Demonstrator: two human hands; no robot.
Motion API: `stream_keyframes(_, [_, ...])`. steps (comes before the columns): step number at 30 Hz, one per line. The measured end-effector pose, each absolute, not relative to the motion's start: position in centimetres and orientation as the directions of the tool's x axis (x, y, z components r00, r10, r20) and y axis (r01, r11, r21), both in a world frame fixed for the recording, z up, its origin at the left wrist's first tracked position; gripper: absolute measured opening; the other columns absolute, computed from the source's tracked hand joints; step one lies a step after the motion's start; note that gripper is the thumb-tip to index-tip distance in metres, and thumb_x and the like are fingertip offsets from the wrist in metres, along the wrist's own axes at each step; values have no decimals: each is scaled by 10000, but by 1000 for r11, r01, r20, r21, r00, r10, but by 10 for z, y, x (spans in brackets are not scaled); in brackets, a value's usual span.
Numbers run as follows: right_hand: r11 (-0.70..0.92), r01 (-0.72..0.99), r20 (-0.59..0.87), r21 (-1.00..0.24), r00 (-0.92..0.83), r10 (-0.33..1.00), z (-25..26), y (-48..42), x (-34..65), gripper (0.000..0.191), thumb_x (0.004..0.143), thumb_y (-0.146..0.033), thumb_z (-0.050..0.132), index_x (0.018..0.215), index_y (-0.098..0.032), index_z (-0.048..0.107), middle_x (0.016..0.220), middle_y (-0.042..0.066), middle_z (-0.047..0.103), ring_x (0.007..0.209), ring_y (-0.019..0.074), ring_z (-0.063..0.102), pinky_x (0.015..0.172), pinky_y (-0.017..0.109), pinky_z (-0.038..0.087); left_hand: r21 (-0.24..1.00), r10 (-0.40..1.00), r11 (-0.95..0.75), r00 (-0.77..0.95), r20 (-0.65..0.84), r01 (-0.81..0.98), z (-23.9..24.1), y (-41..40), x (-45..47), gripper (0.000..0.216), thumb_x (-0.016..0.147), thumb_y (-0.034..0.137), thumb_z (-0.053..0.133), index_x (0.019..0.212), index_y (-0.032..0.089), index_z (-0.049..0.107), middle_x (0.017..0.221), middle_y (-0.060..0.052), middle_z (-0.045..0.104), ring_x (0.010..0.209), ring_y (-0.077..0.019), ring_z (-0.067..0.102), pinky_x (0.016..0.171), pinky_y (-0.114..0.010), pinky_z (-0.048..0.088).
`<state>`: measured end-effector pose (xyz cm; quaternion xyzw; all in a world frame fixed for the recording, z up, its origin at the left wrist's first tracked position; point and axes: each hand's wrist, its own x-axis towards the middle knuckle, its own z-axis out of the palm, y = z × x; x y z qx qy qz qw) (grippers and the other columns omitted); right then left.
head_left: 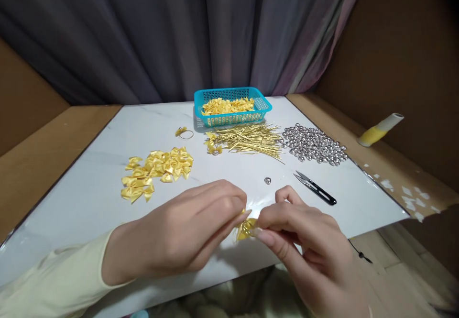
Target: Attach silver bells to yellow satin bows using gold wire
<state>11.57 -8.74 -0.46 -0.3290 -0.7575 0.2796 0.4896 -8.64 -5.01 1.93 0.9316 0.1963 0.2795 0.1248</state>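
Between my fingertips, above the front part of the table, is a yellow ribbon bow (244, 230) with a bit of gold wire on it. My left hand (179, 227) pinches the bow from the left and above. From the right, thumb and forefinger of my right hand (304, 246) grip its other side. The fingers cover much of the bow, so how the wire runs is hidden. A single silver heart-shaped bead (267, 180) lies just beyond my right hand. Near it rest black-handled thread snips (315, 187), blades pointing up and left.
A blue basket (233, 119) of yellow bows stands at the back, before a grey curtain. Gold wire ties (247, 138) and a heap of silver beads (311, 144) lie nearer. Loose bows (161, 167) are at left. A yellow-and-white roll (380, 130) stands on the right ledge.
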Motion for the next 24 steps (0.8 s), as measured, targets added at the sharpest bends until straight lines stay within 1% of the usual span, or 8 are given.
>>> stream_keyframes(4, [658,166,610,-735,-262,748,-7,-87,115,169,868,-43,539,814,-202,551,658,-32,611,519,107,475,698,336,382,334,428,-897,763,484,291,25,-51,-84,251,870,-11,473,992,209,471,852,-64,643,743,-153,582,658,-249,524])
stream_keyframes(6, [677,156,635,-720,-249,732,-7,-88,114,167,864,-39,532,806,-195,553,645,-33,597,514,103,464,702,338,374,320,419,-903,759,498,288,28,-52,-83,237,866,-12,476,969,202,479,838,-61,650,747,-152,593,658,-241,529])
stream_keyframes(10, [707,180,659,-684,-265,704,-8,-89,114,174,863,-36,501,798,-188,556,603,-37,532,499,97,414,647,319,339,305,425,-900,779,461,310,33,-54,-82,211,859,-13,459,851,192,508,797,-61,661,749,-158,614,673,-235,543])
stream_keyframes(14, [723,218,686,-655,-231,690,-11,-91,115,182,841,-22,494,808,-191,555,605,-28,498,497,97,366,636,322,319,296,396,-911,808,436,287,34,-53,-84,238,796,-43,435,791,177,526,751,-58,640,723,-153,595,682,-216,540])
stream_keyframes(17, [727,247,697,-641,-209,686,-15,-92,114,198,821,-3,494,812,-189,563,625,-19,493,504,99,361,636,326,310,295,376,-919,808,453,263,35,-52,-86,262,759,-64,425,813,167,538,771,-59,639,724,-145,574,703,-207,538])
stream_keyframes(20, [726,261,703,-636,-191,685,-18,-93,111,216,835,-1,482,808,-194,575,624,-17,506,495,102,385,631,330,316,304,382,-916,801,461,262,34,-52,-87,269,761,-64,423,841,166,537,801,-63,647,733,-142,579,713,-209,545])
stream_keyframes(22, [717,262,706,-646,-153,692,-18,-93,109,228,844,4,488,816,-200,588,636,-13,537,509,111,432,640,337,340,335,407,-902,793,454,271,32,-53,-86,259,787,-54,435,867,175,528,822,-62,653,742,-143,589,703,-211,547])
stream_keyframes(24, [726,259,726,-637,-118,678,-19,-93,108,240,847,10,506,865,-206,610,717,10,602,585,137,515,668,348,380,376,447,-881,767,460,288,30,-54,-85,254,825,-38,464,930,187,517,855,-60,660,766,-147,604,696,-218,549])
